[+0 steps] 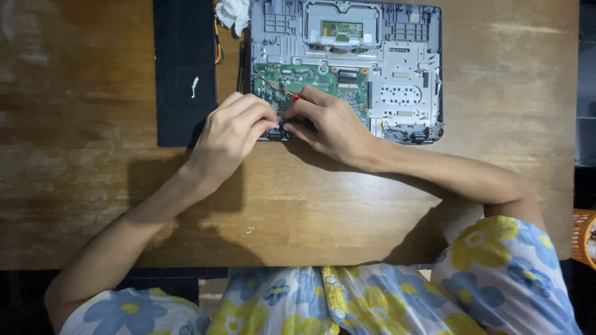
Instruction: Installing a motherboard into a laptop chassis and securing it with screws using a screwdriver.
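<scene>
Flowered fabric, blue and yellow, fills the bottom of the view closest to the lens, and both bare forearms run up from it across the wooden desk (93, 205) to an opened laptop chassis (406, 93) lying at the far edge. Left hand (233, 133) has its fingers curled down at the near edge of the chassis, pinching at something small and dark that the fingers mostly hide; its grip is clenched, but on what exactly I cannot tell. Right hand (332, 127) meets it fingertip to fingertip at the same spot and is closed around a slim screwdriver (282, 89), whose red handle end shows at the knuckles and whose thin metal shaft slants up and left over the green circuit board (310, 84). A flat black panel (185, 71) lies just left of the chassis, with a crumpled white tissue (233, 13) beyond it at the top. To my eye the main risk is the shaft slipping: it lies across the board's populated face, so a jerk of the right hand could scrape parts or traces. Whatever small piece is pinched between the fingertips could also drop into the chassis and be hard to find, since the hands shade that corner and the lighting is dim.
</scene>
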